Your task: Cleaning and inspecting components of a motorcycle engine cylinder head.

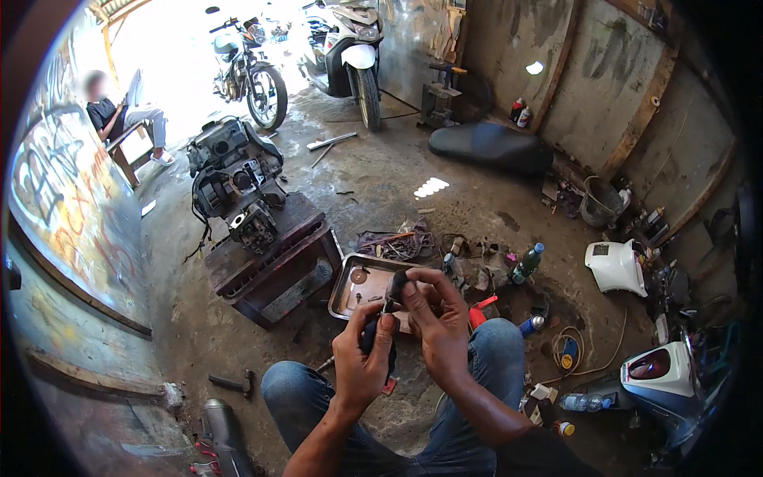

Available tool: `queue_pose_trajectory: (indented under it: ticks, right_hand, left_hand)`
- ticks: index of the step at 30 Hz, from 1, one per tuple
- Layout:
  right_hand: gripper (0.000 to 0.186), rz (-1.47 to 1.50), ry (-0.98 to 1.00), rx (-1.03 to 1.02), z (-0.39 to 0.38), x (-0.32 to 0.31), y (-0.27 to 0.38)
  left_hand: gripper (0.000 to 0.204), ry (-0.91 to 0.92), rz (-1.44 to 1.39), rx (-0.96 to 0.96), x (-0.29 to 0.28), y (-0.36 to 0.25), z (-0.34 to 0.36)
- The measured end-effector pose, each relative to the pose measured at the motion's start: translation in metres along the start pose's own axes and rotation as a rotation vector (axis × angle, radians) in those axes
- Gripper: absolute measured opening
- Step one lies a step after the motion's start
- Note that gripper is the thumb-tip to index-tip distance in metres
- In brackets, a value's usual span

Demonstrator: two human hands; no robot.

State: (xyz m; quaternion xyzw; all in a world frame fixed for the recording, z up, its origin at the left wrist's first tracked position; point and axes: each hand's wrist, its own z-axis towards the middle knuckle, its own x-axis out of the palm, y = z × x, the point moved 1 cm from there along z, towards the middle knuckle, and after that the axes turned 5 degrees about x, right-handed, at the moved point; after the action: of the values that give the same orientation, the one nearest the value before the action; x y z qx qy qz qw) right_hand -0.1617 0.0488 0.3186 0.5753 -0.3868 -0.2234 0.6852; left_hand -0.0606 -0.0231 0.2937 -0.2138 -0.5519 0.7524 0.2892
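My left hand (364,358) and my right hand (435,334) are raised above my knees, close together, both closed on a small metal part (389,304). My right thumb and index finger pinch a dark piece (398,281) at its top, and a dark item, possibly cloth, hangs below my left fingers. Just beyond them a metal tray (344,290) holds small parts. A motorcycle engine (238,183) rests on a dark red crate (278,278) at front left.
A stained rag (381,245), green bottle (526,266), spray can (531,324), hose (604,350) and hammer (230,384) lie around me. A black seat (489,147), white panel (613,266) and tail section (660,374) are right. Two motorbikes (358,63) and a seated person (119,119) are farther back.
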Motion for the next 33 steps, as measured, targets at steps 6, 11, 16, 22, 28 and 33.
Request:
queue_pose_trajectory:
  ticks: [6, 11, 16, 22, 28, 33]
  right_hand:
    - [0.033, 0.456, -0.001, 0.310, 0.006, -0.018, -0.011]
    - [0.038, 0.562, 0.156, 0.372, 0.010, -0.035, 0.001]
    - [0.028, 0.731, 0.229, 0.459, 0.008, -0.046, -0.012]
    - [0.020, 0.705, 0.278, 0.403, 0.002, -0.050, -0.019]
    - [0.017, 0.309, 0.096, 0.263, -0.007, -0.042, -0.019]
    - [0.021, 0.290, 0.160, 0.198, -0.012, -0.033, -0.009]
  left_hand:
    - [0.024, 0.023, 0.000, -0.019, 0.001, 0.000, -0.001]
    - [0.024, -0.026, -0.103, 0.011, 0.002, 0.007, -0.003]
    - [0.019, -0.019, -0.144, 0.009, 0.009, 0.003, -0.008]
    - [0.017, 0.031, -0.066, 0.077, 0.014, -0.001, -0.009]
    - [0.024, 0.065, -0.043, 0.047, 0.013, 0.007, -0.008]
    - [0.032, 0.091, -0.084, 0.041, 0.010, 0.017, -0.009]
